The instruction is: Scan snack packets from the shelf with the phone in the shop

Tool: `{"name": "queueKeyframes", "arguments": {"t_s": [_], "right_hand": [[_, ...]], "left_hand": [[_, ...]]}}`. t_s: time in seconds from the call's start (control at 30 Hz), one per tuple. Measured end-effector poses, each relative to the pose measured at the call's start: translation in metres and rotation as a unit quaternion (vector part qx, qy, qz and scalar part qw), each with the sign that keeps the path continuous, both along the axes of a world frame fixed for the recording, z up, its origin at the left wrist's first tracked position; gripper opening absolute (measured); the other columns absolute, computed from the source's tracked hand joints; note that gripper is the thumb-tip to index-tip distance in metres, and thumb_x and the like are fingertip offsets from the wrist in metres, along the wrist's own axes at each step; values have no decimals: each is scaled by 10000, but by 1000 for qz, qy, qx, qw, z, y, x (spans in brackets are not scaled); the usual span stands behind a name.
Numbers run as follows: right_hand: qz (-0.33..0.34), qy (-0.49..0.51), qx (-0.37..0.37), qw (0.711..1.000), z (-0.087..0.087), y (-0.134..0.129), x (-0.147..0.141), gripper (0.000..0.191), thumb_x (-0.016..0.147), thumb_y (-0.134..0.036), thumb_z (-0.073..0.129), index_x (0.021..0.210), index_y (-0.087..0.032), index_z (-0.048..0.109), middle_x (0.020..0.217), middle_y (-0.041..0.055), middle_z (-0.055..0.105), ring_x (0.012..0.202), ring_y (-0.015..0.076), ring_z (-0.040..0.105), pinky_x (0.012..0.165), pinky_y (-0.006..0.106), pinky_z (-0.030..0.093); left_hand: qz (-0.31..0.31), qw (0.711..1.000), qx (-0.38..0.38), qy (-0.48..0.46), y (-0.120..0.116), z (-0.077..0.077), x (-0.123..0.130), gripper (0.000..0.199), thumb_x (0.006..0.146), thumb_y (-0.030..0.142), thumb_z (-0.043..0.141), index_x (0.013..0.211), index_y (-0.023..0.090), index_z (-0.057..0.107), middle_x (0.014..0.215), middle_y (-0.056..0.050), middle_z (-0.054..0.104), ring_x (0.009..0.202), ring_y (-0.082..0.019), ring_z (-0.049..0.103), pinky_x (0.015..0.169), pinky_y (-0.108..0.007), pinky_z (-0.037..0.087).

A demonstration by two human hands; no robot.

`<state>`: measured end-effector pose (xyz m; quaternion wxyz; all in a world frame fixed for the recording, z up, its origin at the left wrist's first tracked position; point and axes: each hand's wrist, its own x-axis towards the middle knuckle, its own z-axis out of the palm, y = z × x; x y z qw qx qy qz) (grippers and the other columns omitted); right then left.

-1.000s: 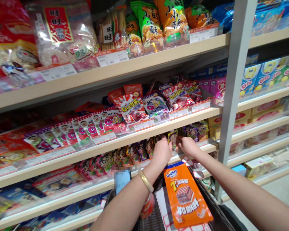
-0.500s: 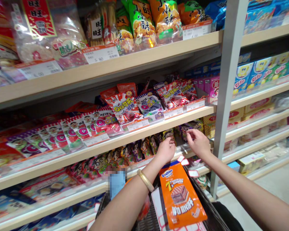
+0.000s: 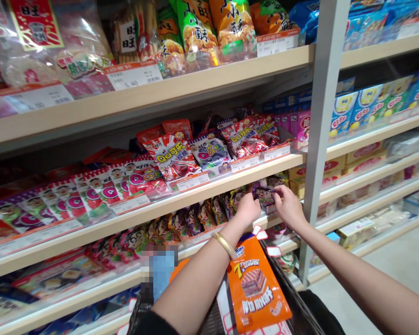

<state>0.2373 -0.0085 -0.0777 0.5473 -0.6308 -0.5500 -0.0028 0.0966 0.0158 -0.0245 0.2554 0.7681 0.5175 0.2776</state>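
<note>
My right hand pinches the right edge of a dark purple candy packet with a cartoon face, on the shelf below the gummy bags. At the packet's left edge, the fingers of my left hand are curled closed; their tips are partly hidden. A gold bangle circles my left wrist. Beneath my forearms is a dark woven basket. It holds an orange Ovaltine wafer pouch, which lies face up.
A row of similar cartoon packets stands left of my hands. Gummy candy bags fill the shelf above, whose wooden edge overhangs my hands. A grey upright post rises just right of my right hand.
My right hand has closed on the purple packet and turned its edge up. My left hand has come closer to it. The shelves have shifted slightly left in view.
</note>
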Motion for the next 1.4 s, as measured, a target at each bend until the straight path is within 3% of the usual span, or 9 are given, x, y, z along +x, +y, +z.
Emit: {"name": "queueKeyframes", "arguments": {"t_s": [0.27, 0.43, 0.53, 0.57, 0.8, 0.9, 1.03, 1.23, 1.4], "right_hand": [[67, 43, 100, 992, -13, -37, -4, 116, 892, -237, 455, 882, -228, 570, 908, 73, 636, 884, 232, 627, 752, 363, 534], [78, 61, 146, 984, 9, -62, -19, 87, 920, -290, 489, 913, -227, 548, 924, 68, 620, 923, 232, 611, 844, 382, 499], [88, 157, 134, 974, 30, -81, -41, 141, 929, -365, 509, 948, -226, 525, 834, 27, 600, 779, 198, 599, 715, 324, 491], [97, 204, 123, 966, 37, -87, -50, 168, 923, -396, 522, 946, -229, 516, 795, 9, 583, 726, 186, 582, 666, 305, 482], [257, 435, 50, 861, 77, -119, -122, 279, 836, -496, 614, 910, -249, 508, 751, -13, 598, 659, 175, 583, 594, 294, 510], [281, 521, 40, 805, 87, -119, -151, 326, 767, -497, 671, 890, -244, 507, 718, -21, 618, 646, 179, 606, 609, 311, 527], [323, 588, 11, 742, 96, -117, -185, 411, 660, -492, 771, 886, -221, 561, 701, -34, 637, 658, 170, 617, 646, 304, 524], [399, 527, -110, 742, 73, -128, -225, 501, 600, -448, 833, 982, -198, 627, 885, 20, 727, 858, 208, 666, 810, 327, 517], [450, 493, -133, 733, 40, -131, -243, 491, 682, -517, 776, 1051, -223, 641, 1018, 40, 741, 984, 249, 685, 967, 415, 495]], "left_hand": [[-18, 996, 29, -79, -25, 2, -3, 322, 828, 119, 613, 1135, 166, 694, 976, -72, 762, 782, -145, 694, 777, -258, 542], [-18, 989, 77, -123, -50, 23, -19, 308, 754, 109, 689, 1054, 170, 725, 869, -24, 691, 664, -102, 600, 675, -222, 504], [-10, 983, 113, -146, -72, 36, -37, 38, 746, 175, 720, 776, 154, 730, 637, 29, 565, 601, -100, 517, 620, -218, 456], [-8, 980, 117, -160, -80, 39, -45, 71, 747, 213, 730, 713, 153, 711, 608, 33, 541, 598, -103, 505, 613, -220, 449], [-30, 961, 4, -275, -128, 49, -114, 365, 737, 397, 751, 989, 135, 717, 978, -86, 741, 851, -198, 668, 749, -289, 547], [-50, 962, -51, -262, -144, 41, -144, 454, 690, 429, 798, 1023, 131, 719, 1003, -89, 764, 904, -224, 691, 815, -315, 556], [-10, 943, -48, -330, -156, 23, -175, 508, 713, 461, 782, 1095, 136, 706, 1109, -103, 753, 1017, -248, 689, 928, -352, 534], [82, 892, -67, -439, -152, 6, -206, 539, 675, 482, 804, 1073, 132, 706, 1076, -111, 763, 985, -257, 706, 926, -377, 540], [109, 887, -50, -447, -145, -9, -221, 528, 631, 449, 840, 1025, 121, 718, 994, -107, 771, 950, -257, 705, 908, -377, 541]]}}
